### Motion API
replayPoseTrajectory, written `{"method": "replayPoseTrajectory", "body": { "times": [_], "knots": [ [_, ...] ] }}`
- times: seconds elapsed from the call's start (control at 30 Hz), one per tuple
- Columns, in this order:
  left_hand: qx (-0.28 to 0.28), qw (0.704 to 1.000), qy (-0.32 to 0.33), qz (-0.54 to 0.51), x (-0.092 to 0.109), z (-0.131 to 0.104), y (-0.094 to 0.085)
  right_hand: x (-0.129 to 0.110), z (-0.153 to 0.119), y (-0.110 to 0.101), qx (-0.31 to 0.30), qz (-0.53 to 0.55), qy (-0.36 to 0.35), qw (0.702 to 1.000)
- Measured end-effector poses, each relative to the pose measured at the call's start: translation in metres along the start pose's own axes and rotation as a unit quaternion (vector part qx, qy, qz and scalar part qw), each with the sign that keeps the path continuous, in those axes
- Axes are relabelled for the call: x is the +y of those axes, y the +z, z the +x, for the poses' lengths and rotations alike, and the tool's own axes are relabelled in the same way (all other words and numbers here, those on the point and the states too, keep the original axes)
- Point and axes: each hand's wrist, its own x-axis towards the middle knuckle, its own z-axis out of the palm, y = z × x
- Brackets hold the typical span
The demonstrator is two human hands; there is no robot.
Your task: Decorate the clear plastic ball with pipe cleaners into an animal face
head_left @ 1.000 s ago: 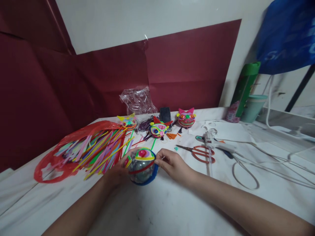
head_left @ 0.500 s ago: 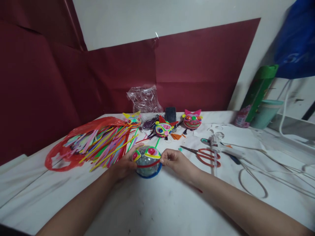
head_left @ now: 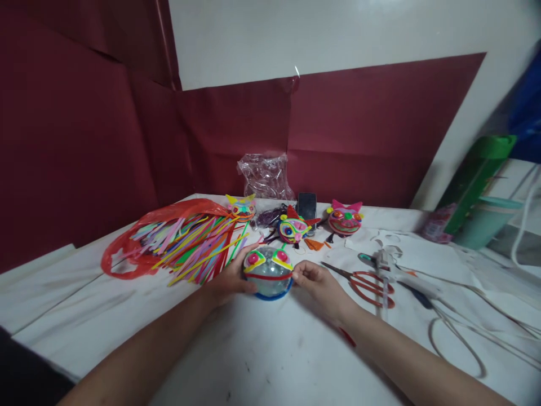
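Note:
A clear plastic ball (head_left: 267,285) stands over the table in front of me, with two eye shapes in yellow, green, white and pink on its upper part. A blue strip edges its lower rim, and a red pipe cleaner (head_left: 270,277) runs across its middle. My left hand (head_left: 237,274) wraps round the ball's left side and holds it. At the right side, the fingertips of my right hand (head_left: 311,282) pinch the red pipe cleaner's end against the ball. Another short red piece (head_left: 347,336) lies under my right wrist.
Loose pipe cleaners (head_left: 198,237) spill from a red plastic bag (head_left: 116,265) at left. Finished-looking decorated heads, one pink (head_left: 344,217), one multicoloured (head_left: 292,228), stand behind. Orange-handled scissors (head_left: 372,287), a glue gun (head_left: 406,279) and cords lie right. A phone (head_left: 306,207) is at the back.
The ball has turned so both eye shapes and the red pipe cleaner face me more squarely. My view has swung left, so everything appears further right. Both hands keep their hold.

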Motion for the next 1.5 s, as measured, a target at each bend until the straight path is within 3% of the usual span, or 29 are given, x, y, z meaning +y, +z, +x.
{"method": "replayPoseTrajectory", "body": {
  "times": [0.33,0.6,0.83,1.0,1.07,1.23,1.5],
  "knots": [
    [0.017,0.999,0.0,0.034,-0.006,0.003,-0.004,0.005,-0.003,0.003,0.005,0.074,0.066,0.995],
    [0.038,0.999,-0.011,0.021,-0.006,0.003,0.003,0.004,0.0,0.0,0.021,0.056,0.058,0.997],
    [0.028,0.999,-0.019,0.017,0.002,0.005,-0.003,0.0,0.002,0.004,0.047,-0.033,0.0,0.998],
    [0.003,0.996,-0.075,0.044,0.005,0.004,0.0,0.0,0.004,0.003,0.051,-0.066,-0.027,0.996],
    [0.016,0.994,-0.09,0.058,0.007,0.004,0.002,-0.001,0.003,0.004,0.045,-0.085,-0.035,0.995],
    [0.111,0.974,-0.126,0.155,0.017,0.003,0.009,-0.009,-0.005,0.012,0.032,-0.16,-0.06,0.985],
    [0.091,0.942,-0.126,0.298,0.032,-0.004,0.031,-0.017,-0.02,0.026,0.015,-0.264,-0.125,0.956]
  ]
}}
